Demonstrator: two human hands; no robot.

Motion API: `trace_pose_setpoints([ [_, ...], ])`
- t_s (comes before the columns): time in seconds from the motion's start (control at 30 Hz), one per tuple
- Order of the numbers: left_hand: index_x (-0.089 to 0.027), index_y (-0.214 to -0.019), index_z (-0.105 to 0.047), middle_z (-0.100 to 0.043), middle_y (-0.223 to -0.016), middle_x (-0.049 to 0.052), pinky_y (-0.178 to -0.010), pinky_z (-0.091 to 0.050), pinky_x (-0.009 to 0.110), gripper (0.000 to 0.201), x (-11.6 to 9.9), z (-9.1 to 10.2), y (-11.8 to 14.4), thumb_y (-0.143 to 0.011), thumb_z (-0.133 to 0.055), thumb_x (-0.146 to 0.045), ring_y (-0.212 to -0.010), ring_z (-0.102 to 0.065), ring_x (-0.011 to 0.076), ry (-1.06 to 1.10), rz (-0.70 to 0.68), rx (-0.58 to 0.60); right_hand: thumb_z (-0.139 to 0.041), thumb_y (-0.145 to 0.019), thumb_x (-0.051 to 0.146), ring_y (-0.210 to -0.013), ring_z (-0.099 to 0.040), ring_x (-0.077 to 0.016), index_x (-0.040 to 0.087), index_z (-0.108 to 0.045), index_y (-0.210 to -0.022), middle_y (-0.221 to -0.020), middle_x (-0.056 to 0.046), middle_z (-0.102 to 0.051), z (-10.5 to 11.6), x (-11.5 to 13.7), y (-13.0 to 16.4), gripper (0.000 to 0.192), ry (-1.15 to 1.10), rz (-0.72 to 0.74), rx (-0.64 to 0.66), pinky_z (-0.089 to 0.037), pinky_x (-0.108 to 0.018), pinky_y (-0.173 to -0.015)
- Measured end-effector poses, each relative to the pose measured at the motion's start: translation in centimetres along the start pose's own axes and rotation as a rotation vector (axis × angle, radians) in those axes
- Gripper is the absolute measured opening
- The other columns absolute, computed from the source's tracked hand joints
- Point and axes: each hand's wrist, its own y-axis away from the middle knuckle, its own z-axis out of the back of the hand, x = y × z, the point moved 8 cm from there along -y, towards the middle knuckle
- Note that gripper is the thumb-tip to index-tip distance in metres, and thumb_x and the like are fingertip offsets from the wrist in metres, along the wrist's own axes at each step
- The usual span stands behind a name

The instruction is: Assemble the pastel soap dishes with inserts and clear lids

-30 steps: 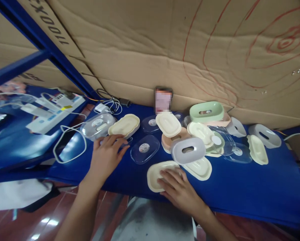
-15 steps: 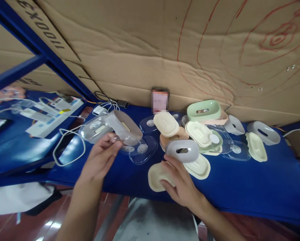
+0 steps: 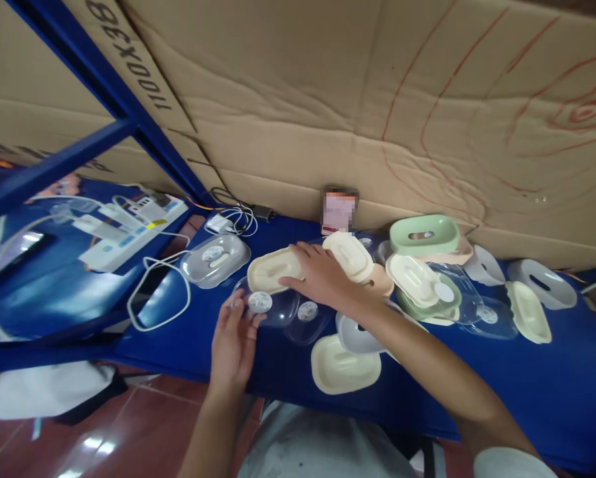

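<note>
Two hands work together: your right hand [image 3: 322, 279] lies flat on the cream oval plastic tray [image 3: 273, 271], your left hand [image 3: 235, 332] fingers the clear oval plastic lid [image 3: 271, 307] on the blue desk [image 3: 502, 385]; your forearm could sweep the grey dish [image 3: 358, 335] off

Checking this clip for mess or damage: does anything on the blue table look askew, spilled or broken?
Nothing looks spilled or broken. The soap-dish parts are just jumbled: a green tray sits atop a pink one, and clear lids overlap cream inserts at odd angles. A white cable loops loosely over the blue table's left edge.
</note>
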Motion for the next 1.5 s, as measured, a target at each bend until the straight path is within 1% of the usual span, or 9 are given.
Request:
trace_pose_setpoints([
  [0.17, -0.033, -0.144, -0.064, -0.076, -0.128, 0.004, -0.082, -0.061, 0.021, 0.054, -0.3, 3.0, 0.5, -0.093, -0.083, -0.034, -0.095, -0.075, 0.0121, -0.038, -0.035, -0.071, -0.06, -0.109, 0.026, -0.152, -0.049, -0.0262, 0.022, -0.063, -0.144, -0.162, -0.012, -0.057, -1.8, 3.2, 0.1, 0.035, 0.155, 0.407, 0.111, -0.038, -0.051, -0.125],
  [0.33, -0.042, -0.146, -0.061, -0.07, -0.142, 0.001, -0.094, -0.06, 0.023, 0.048, -1.2, 6.5, 1.0, -0.101, -0.075, -0.036, -0.114, -0.073, 0.0134, -0.15, -0.202, -0.186, -0.064, -0.106, 0.05, -0.139, -0.059, -0.0315, 0.019, -0.061, -0.145, -0.153, -0.015, -0.063, -2.3, 3.3, -0.7, 0.05, 0.188, 0.391, 0.134, -0.04, -0.055, -0.12],
  [0.47, -0.042, -0.156, -0.05, -0.057, -0.158, 0.006, -0.118, -0.052, 0.037, 0.056, -0.8, 6.5, 1.6, -0.104, -0.07, -0.038, -0.142, -0.061, 0.0211, -0.297, -0.291, -0.187, -0.081, -0.095, 0.049, -0.138, -0.059, -0.036, 0.015, -0.063, -0.141, -0.15, -0.02, -0.064, -2.7, 3.1, -1.6, 0.059, 0.102, 0.289, 0.178, -0.04, -0.055, -0.12],
  [0.6, -0.036, -0.159, -0.051, -0.046, -0.169, 0.01, -0.132, -0.035, 0.051, 0.051, -1.4, 3.8, 1.8, -0.109, -0.059, -0.039, -0.159, -0.043, 0.0281, -0.636, -0.457, -0.071, -0.058, -0.111, 0.039, -0.122, -0.069, -0.0301, 0.015, -0.065, -0.134, -0.135, -0.018, -0.073, -1.6, 2.0, -2.3, 0.035, 0.029, 0.197, 0.17, -0.05, -0.045, -0.104],
  [0.73, -0.031, -0.16, -0.051, -0.035, -0.174, 0.015, -0.133, -0.027, 0.061, 0.05, -3.0, 0.1, 2.2, -0.11, -0.055, -0.035, -0.166, -0.028, 0.0342, -0.931, -0.672, 0.017, -0.043, -0.114, 0.045, -0.098, -0.072, -0.0219, 0.017, -0.07, -0.12, -0.105, -0.007, -0.078, 0.6, -1.0, -2.3, 0.039, -0.441, -0.064, 0.121, -0.052, -0.035, -0.088],
  [1.0, -0.026, -0.156, -0.05, -0.064, -0.148, 0.016, -0.119, -0.051, 0.056, 0.065, -4.3, -8.6, 2.6, -0.099, -0.076, -0.041, -0.137, -0.063, 0.0363, -1.194, -1.089, 0.368, -0.051, -0.107, 0.035, -0.092, -0.075, -0.0159, 0.024, -0.069, -0.129, -0.109, -0.004, -0.078, -1.4, -3.3, 0.2, 0.031, -1.088, -0.333, 0.168, -0.062, -0.031, -0.084],
  [1.13, -0.025, -0.151, -0.056, -0.069, -0.139, 0.015, -0.107, -0.059, 0.046, 0.051, -3.6, -9.8, 0.2, -0.104, -0.069, -0.038, -0.128, -0.07, 0.0322, -1.198, -1.04, 0.47, -0.05, -0.108, 0.037, -0.094, -0.077, -0.0188, 0.024, -0.069, -0.135, -0.118, -0.007, -0.078, -2.1, -4.9, 0.2, 0.036, -0.989, -0.368, 0.126, -0.063, -0.036, -0.088],
  [1.27, -0.024, -0.135, -0.07, -0.076, -0.122, 0.01, -0.106, -0.06, 0.044, 0.047, -3.8, -10.8, -2.0, -0.095, -0.08, -0.048, -0.118, -0.074, 0.0303, -1.136, -1.005, 0.559, -0.041, -0.112, 0.04, -0.126, -0.071, -0.0245, 0.021, -0.063, -0.148, -0.148, -0.014, -0.068, -1.3, -6.1, -0.7, 0.046, -0.822, -0.383, 0.07, -0.055, -0.043, -0.11],
  [1.5, -0.021, -0.116, -0.08, -0.081, -0.117, 0.012, -0.102, -0.062, 0.045, 0.037, -4.0, -11.1, -4.6, -0.098, -0.075, -0.053, -0.109, -0.078, 0.03, -1.08, -0.986, 0.498, -0.065, -0.102, 0.056, -0.147, -0.058, -0.0354, 0.013, -0.051, -0.159, -0.154, -0.021, -0.062, -1.4, -4.7, -4.8, 0.072, -0.569, -0.319, 0.084, -0.043, -0.05, -0.123],
])
